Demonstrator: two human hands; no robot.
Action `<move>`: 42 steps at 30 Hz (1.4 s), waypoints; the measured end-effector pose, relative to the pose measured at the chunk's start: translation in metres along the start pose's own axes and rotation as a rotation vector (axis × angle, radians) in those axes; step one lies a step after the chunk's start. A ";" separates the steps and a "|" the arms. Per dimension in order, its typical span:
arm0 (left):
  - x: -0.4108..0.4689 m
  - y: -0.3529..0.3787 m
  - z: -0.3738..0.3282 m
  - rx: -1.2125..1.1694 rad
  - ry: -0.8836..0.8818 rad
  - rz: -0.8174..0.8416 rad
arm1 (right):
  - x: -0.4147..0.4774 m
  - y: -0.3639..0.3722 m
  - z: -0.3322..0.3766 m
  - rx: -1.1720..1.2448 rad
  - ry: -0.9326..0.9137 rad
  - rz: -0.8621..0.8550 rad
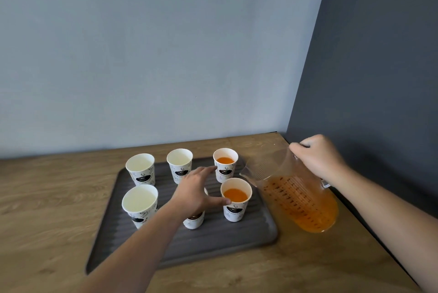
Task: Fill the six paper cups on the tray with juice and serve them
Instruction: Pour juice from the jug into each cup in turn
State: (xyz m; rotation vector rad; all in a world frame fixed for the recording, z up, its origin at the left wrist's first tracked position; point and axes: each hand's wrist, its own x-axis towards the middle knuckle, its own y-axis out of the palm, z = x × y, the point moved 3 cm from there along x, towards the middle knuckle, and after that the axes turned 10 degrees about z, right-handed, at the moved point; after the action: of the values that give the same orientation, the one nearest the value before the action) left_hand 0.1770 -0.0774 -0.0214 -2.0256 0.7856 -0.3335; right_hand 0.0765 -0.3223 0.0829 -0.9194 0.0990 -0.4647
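Observation:
A dark ribbed tray (213,243) carries six printed paper cups in two rows. The back right cup (225,164) and the front right cup (235,199) hold orange juice. The back left cup (141,169), back middle cup (179,164) and front left cup (139,205) look empty. My left hand (199,192) hovers open over the front middle cup (194,219) and hides its top; its thumb touches the front right cup. My right hand (317,157) grips the handle of a clear jug (298,195) of juice, tilted with its spout toward the tray's right side.
The tray lies on a wooden tabletop (47,209) set in a corner. A pale wall (142,55) runs behind it and a dark wall (379,79) stands close on the right, just past the jug.

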 end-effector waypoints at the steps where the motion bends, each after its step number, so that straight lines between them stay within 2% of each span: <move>1: -0.004 -0.005 0.005 -0.004 -0.011 -0.008 | -0.002 -0.001 0.001 0.022 0.003 -0.008; 7: -0.031 -0.032 0.033 0.180 -0.122 -0.011 | -0.015 -0.004 0.030 0.070 -0.039 -0.006; 12: -0.044 -0.035 0.048 0.240 -0.176 0.067 | -0.026 0.009 0.060 0.042 -0.066 0.047; 26: -0.035 -0.024 0.058 0.247 -0.075 0.080 | -0.028 0.039 0.095 -0.167 -0.061 0.062; 42: -0.025 -0.018 0.069 0.239 -0.058 0.065 | -0.027 0.052 0.106 -0.364 -0.012 0.085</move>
State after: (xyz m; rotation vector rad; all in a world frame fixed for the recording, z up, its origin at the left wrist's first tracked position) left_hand 0.2001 -0.0093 -0.0428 -1.7750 0.7376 -0.3144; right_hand 0.0998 -0.2053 0.1041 -1.2699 0.2157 -0.3674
